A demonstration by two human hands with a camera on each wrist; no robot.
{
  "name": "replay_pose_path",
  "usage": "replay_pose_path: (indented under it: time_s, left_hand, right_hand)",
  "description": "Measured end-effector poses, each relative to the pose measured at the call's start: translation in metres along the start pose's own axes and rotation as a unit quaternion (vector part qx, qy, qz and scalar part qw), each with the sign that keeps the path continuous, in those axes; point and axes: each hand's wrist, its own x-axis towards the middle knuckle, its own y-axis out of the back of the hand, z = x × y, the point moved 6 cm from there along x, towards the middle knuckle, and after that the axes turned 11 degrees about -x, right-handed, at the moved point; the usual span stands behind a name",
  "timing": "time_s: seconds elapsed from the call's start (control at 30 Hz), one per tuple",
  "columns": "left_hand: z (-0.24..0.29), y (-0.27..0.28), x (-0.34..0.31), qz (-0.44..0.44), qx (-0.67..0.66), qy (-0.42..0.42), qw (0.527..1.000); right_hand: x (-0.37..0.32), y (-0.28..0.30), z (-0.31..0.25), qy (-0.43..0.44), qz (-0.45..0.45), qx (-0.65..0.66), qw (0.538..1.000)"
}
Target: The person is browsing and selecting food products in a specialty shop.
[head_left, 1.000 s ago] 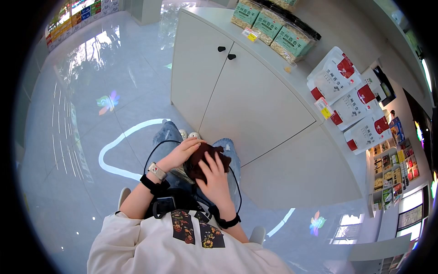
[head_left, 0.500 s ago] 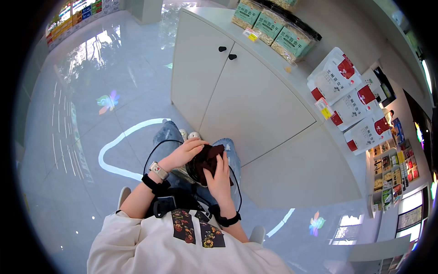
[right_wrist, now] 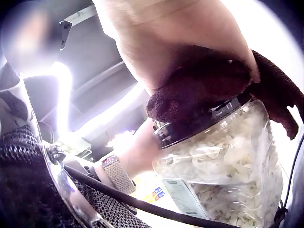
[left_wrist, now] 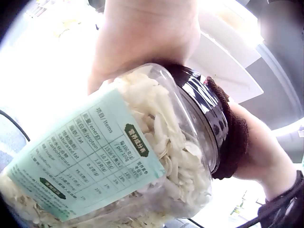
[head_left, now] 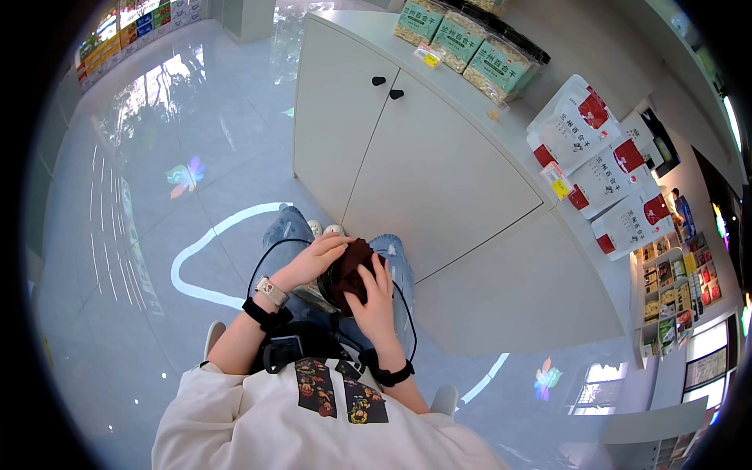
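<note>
A clear plastic jar [left_wrist: 183,161] of pale dried flakes, with a green nutrition label [left_wrist: 90,156] and a black lid [left_wrist: 202,107], lies tilted over the person's lap. The left hand [head_left: 317,261] grips it near the lid, fingers reaching over its far side. On the lid, the right hand [head_left: 374,304] holds a dark brown cloth [head_left: 350,266], thumb and fingers curved over it. In the right wrist view the cloth [right_wrist: 199,92] is bunched between palm and lid, with a loose end hanging past the jar's edge; the right fingertips are hidden there.
A white cabinet [head_left: 439,172] stands right in front of the knees. On its top are several similar jars [head_left: 501,69] and white-and-red pouches [head_left: 576,125] with price tags. Black cables [head_left: 254,270] run from both wrists. Stocked shelves [head_left: 674,294] stand farther right.
The right hand has shifted over the lid with its fingers drawn closer, and the cloth has been bunched and moved about under it. The left hand has stayed on the jar.
</note>
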Motion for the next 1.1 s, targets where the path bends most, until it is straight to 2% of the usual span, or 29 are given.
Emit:
replay_pose_path:
  time_s: [0.07, 0.2, 0.3, 0.43, 0.7, 0.8, 1.1]
  left_hand:
    - [0.0, -0.002, 0.001, -0.018, 0.013, 0.009, 1.0]
    - [0.002, -0.003, 0.001, -0.028, 0.025, 0.013, 0.999]
    - [0.002, 0.001, 0.0, -0.007, -0.014, -0.009, 1.0]
    - [-0.021, 0.009, -0.001, 0.027, -0.049, 0.008, 0.998]
    - [0.0, 0.001, 0.001, -0.01, 0.007, 0.018, 1.0]
    - [-0.002, -0.001, 0.002, -0.026, 0.01, 0.007, 1.0]
    - [0.004, -0.004, 0.0, -0.019, 0.02, 0.007, 1.0]
  right_hand:
    - [0.0, 0.0, 0.004, -0.033, 0.016, -0.014, 0.999]
    - [-0.001, -0.001, 0.009, -0.084, 0.012, 0.053, 0.995]
    - [0.0, 0.004, -0.001, -0.01, -0.005, -0.007, 1.0]
    - [0.004, 0.01, -0.015, 0.063, -0.021, 0.011, 0.998]
    - [0.002, 0.003, -0.003, 0.008, -0.009, -0.007, 1.0]
    - [0.0, -0.002, 0.01, -0.063, -0.009, 0.045, 0.997]
    - [0.002, 0.001, 0.018, -0.066, 0.004, 0.047, 0.997]
